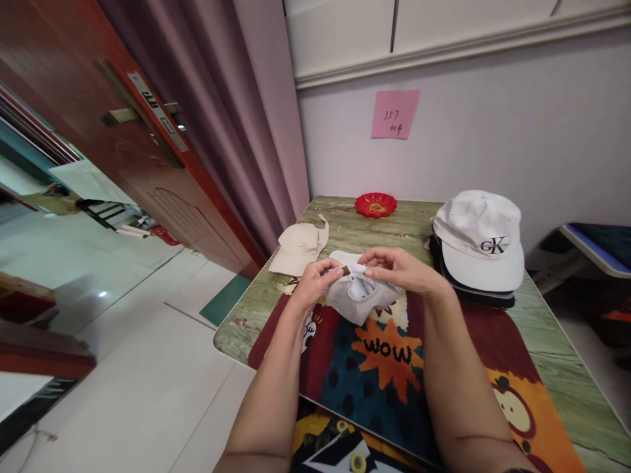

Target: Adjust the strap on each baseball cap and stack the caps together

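A light grey-white baseball cap (359, 299) is between my two hands above the colourful mat, its back strap and opening turned toward me. My left hand (318, 281) pinches the strap near a small brownish buckle (346, 270). On the other side, my right hand (401, 268) has its thumb and fingers closed on the strap's right part. Just left and behind lies a beige cap (299, 248) with a small logo, its strap end sticking up. To the right sits a stack of caps, a white cap with "CK" lettering (480, 240) on top of dark ones.
A red scalloped dish (376, 205) stands at the back of the wood-patterned table (241, 328). The mat (340, 368) reads "WOW". A pink note (395, 114) is on the wall. An open brown door (148, 144) and a curtain (246, 112) are at left.
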The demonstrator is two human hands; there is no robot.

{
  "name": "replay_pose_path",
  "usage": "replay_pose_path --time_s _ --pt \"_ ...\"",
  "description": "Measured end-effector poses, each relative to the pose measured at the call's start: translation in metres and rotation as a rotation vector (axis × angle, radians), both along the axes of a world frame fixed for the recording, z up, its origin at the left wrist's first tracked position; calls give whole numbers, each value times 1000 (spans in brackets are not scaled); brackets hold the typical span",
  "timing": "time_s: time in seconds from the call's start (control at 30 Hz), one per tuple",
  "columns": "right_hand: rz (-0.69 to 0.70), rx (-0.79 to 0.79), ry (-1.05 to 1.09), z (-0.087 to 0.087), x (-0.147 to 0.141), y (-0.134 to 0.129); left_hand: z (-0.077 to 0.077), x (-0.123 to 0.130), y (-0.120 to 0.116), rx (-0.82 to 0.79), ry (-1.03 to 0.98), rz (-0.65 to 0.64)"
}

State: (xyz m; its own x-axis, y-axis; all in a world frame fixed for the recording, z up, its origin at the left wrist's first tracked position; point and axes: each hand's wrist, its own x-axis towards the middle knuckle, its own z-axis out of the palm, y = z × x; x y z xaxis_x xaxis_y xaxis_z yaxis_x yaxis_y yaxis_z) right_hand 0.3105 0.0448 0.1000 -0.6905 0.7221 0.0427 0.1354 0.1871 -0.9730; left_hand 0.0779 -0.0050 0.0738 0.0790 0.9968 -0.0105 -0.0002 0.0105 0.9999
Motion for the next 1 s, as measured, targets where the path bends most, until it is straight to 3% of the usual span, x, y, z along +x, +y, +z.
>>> replay_pose_path --time_s 0.17,0.27,0.37,0.5,0.6,0.77,0.9,1.0 --pt "86 96 -185 -4 25 8 -3 -3 2 8 -138 100" --pt "98 68 -249 -8 30 12 2 -5 2 22 -183 143" --pt "64 6 -90 -9 32 10 13 -8 1 48 -189 129" --pt "-163 -24 287 -5 29 3 29 -9 -3 56 -382 115" --pt "-298 -97 456 -1 17 -3 32 -7 -5 53 -529 114" --pt "-431 -311 633 -2 -13 3 15 3 -11 58 -649 82" --pt "-416 -516 687 -15 -28 21 -2 14 -14 70 -671 43" --pt "-386 -589 669 -20 -28 27 -5 19 -13 14 -687 42"
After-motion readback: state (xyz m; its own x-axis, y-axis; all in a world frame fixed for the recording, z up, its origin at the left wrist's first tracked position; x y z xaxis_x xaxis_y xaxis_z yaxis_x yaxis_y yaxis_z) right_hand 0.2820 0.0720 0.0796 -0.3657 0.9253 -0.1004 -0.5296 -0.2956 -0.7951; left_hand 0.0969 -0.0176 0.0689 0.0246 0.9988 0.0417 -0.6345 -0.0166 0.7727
